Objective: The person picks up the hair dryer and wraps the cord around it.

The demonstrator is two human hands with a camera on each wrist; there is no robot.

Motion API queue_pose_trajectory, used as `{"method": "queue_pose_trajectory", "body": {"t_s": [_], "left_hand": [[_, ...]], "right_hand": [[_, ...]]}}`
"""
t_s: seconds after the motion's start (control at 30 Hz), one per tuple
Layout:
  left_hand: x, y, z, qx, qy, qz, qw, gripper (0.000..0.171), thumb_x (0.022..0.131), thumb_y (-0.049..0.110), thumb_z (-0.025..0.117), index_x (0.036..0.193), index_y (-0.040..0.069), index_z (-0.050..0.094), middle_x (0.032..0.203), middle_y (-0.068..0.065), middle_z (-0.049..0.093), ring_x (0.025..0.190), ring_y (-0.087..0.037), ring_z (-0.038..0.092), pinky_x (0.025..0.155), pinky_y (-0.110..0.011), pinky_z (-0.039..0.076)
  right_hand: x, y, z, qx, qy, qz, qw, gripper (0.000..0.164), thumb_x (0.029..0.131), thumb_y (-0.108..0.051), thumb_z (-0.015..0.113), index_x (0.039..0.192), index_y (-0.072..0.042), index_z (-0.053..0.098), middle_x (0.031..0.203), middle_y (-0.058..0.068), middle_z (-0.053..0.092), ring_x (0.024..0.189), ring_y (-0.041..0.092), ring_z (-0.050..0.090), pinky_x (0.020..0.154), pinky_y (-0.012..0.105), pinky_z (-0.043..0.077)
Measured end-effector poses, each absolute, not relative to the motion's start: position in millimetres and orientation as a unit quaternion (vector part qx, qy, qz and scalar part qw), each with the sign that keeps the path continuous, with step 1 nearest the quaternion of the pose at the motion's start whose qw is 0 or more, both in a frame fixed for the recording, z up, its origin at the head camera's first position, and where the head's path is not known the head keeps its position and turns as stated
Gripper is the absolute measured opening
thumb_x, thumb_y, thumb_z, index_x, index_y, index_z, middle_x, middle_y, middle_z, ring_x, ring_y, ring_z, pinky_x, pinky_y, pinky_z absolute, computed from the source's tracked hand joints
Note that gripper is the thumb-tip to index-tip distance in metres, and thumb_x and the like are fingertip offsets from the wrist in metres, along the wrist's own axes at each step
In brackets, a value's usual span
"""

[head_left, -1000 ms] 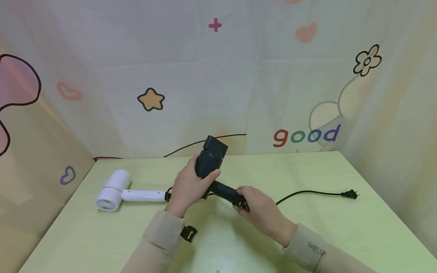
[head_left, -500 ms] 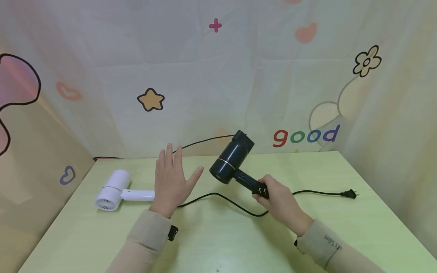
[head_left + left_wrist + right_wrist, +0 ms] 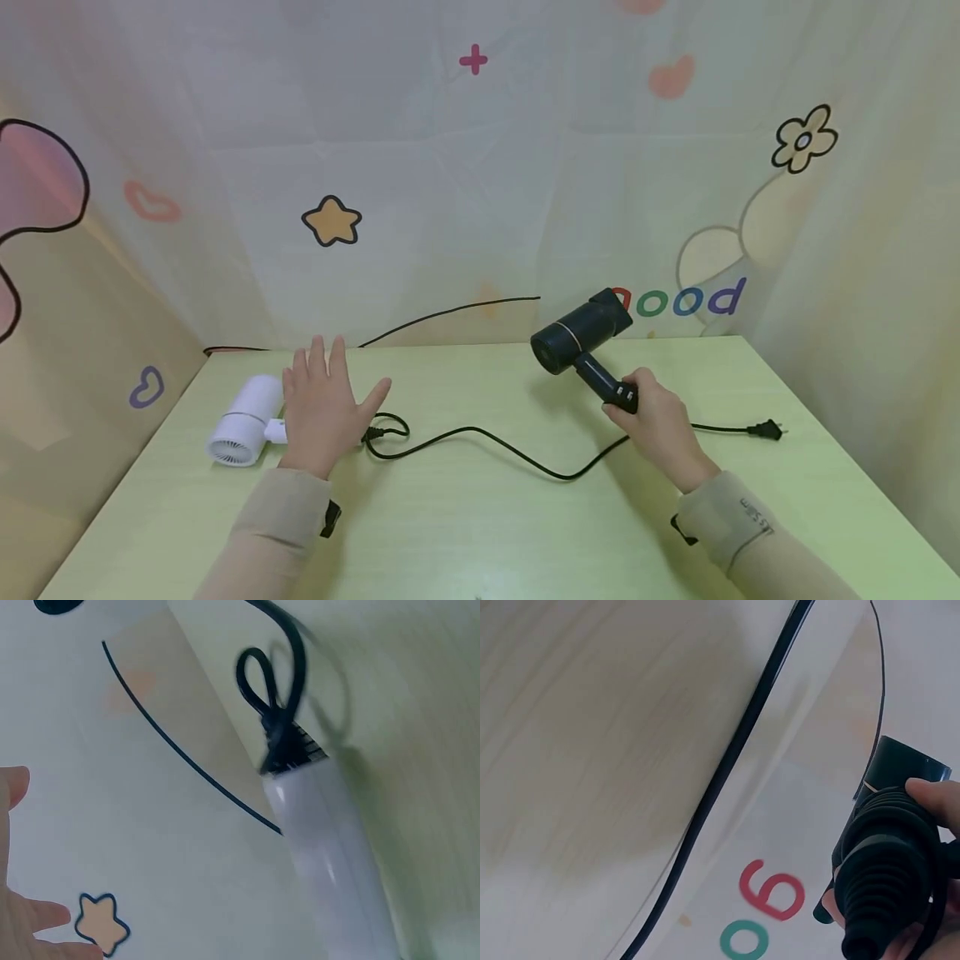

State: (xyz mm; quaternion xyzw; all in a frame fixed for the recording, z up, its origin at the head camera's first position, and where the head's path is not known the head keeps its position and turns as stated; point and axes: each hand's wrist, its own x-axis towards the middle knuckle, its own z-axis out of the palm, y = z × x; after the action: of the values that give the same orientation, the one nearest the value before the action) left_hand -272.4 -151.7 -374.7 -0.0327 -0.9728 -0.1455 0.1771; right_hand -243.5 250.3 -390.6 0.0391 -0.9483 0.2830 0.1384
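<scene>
Evidently, right hand (image 3: 662, 429) grips black hair dryer (image 3: 581, 335) low on handle (image 3: 597, 379), likely so barrel (image 3: 591, 323) clears worktop (image 3: 480, 533) and black cord (image 3: 472, 429). Left hand (image 3: 322, 415), well apart, fingers (image 3: 339, 360) spread, holds nothing near white hair dryer (image 3: 243, 422) lying flat.

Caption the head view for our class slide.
Right grip holds a black hair dryer above the table; the spread left grip partly hides a white hair dryer.

Gold-ringed black hair dryer (image 3: 581, 335), white hair dryer (image 3: 246, 421), black cord (image 3: 471, 429), pale green table (image 3: 480, 537), star-printed curtain (image 3: 450, 183)
</scene>
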Motion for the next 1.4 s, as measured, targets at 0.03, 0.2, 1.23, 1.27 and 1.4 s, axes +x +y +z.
{"method": "queue_pose_trajectory", "body": {"t_s": [0.03, 0.2, 1.23, 1.27, 1.4], "left_hand": [[-273.1, -155.8, -375.4, -0.028, -0.973, -0.144, 0.177, 0.091, 0.088, 0.062, 0.048, 0.147, -0.003, 0.022, 0.151, -0.030, 0.018, 0.138, -0.051, 0.014, 0.110, -0.064, 0.010], [-276.1, -177.3, -380.2, -0.004, -0.972, -0.143, 0.188, 0.089, 0.087, 0.060, 0.050, 0.144, -0.005, 0.026, 0.148, -0.033, 0.022, 0.134, -0.053, 0.017, 0.107, -0.065, 0.012], [-279.8, -280.9, -422.0, 0.150, -0.965, -0.211, 0.051, 0.086, 0.087, 0.060, 0.046, 0.129, -0.013, 0.030, 0.100, -0.037, 0.048, 0.088, -0.053, 0.050, 0.066, -0.055, 0.039], [-279.5, -282.1, -422.1, 0.150, -0.964, -0.217, 0.041, 0.086, 0.087, 0.061, 0.045, 0.128, -0.014, 0.030, 0.100, -0.037, 0.048, 0.086, -0.052, 0.051, 0.062, -0.052, 0.040], [-280.0, -287.5, -421.8, 0.143, -0.963, -0.226, 0.012, 0.086, 0.090, 0.061, 0.040, 0.129, -0.015, 0.028, 0.101, -0.036, 0.048, 0.082, -0.047, 0.055, 0.055, -0.043, 0.042]], "right_hand": [[-245.0, 253.4, -390.3, 0.035, -0.949, 0.281, 0.140, 0.043, 0.084, -0.017, 0.071, 0.112, 0.005, 0.048, 0.091, 0.021, 0.064, 0.067, 0.022, 0.055, 0.056, 0.029, 0.044], [-252.9, 270.0, -388.5, 0.002, -0.951, 0.279, 0.135, 0.044, 0.085, -0.019, 0.070, 0.114, 0.005, 0.046, 0.096, 0.026, 0.063, 0.072, 0.026, 0.056, 0.058, 0.031, 0.044], [-313.6, 339.8, -400.6, -0.157, -0.942, 0.279, 0.101, 0.066, 0.088, -0.025, 0.062, 0.131, 0.016, 0.032, 0.123, 0.040, 0.047, 0.107, 0.051, 0.050, 0.089, 0.057, 0.043], [-315.2, 340.4, -402.7, -0.163, -0.941, 0.280, 0.097, 0.067, 0.088, -0.025, 0.062, 0.132, 0.016, 0.031, 0.123, 0.040, 0.047, 0.107, 0.051, 0.049, 0.088, 0.056, 0.043], [-320.9, 341.1, -410.1, -0.188, -0.938, 0.280, 0.085, 0.066, 0.089, -0.025, 0.062, 0.132, 0.015, 0.030, 0.122, 0.041, 0.046, 0.106, 0.052, 0.050, 0.085, 0.055, 0.044]]}}
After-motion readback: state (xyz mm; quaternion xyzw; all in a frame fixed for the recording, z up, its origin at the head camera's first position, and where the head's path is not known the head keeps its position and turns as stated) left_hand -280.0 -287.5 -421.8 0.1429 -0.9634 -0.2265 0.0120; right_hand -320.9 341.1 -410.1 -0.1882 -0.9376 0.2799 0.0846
